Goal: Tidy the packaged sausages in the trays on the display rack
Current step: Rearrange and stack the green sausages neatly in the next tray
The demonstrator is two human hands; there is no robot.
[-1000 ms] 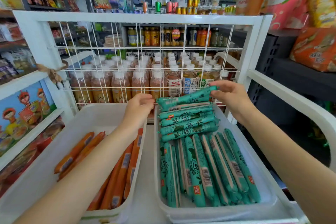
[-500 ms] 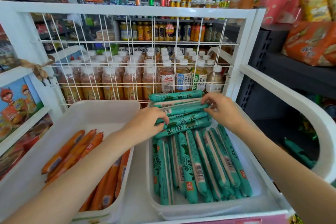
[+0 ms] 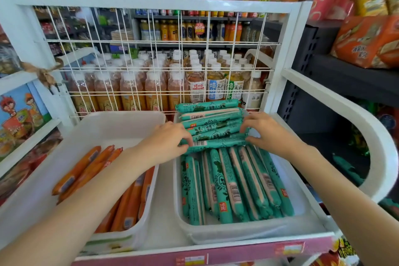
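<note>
Left hand [image 3: 168,142] and right hand [image 3: 267,131] pinch opposite ends of crosswise green sausages [image 3: 213,134] stacked in the right tray [image 3: 302,211].

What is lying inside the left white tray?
The left tray holds orange packaged sausages, lying loosely lengthwise. The left forearm covers the tray's middle, so the full count stays hidden.

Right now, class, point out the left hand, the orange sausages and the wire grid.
left hand [image 3: 166,142], head view, back of the hand.
orange sausages [image 3: 77,170], head view, one wrapper's middle.
wire grid [image 3: 181,69], head view, a wire crossing.
</note>
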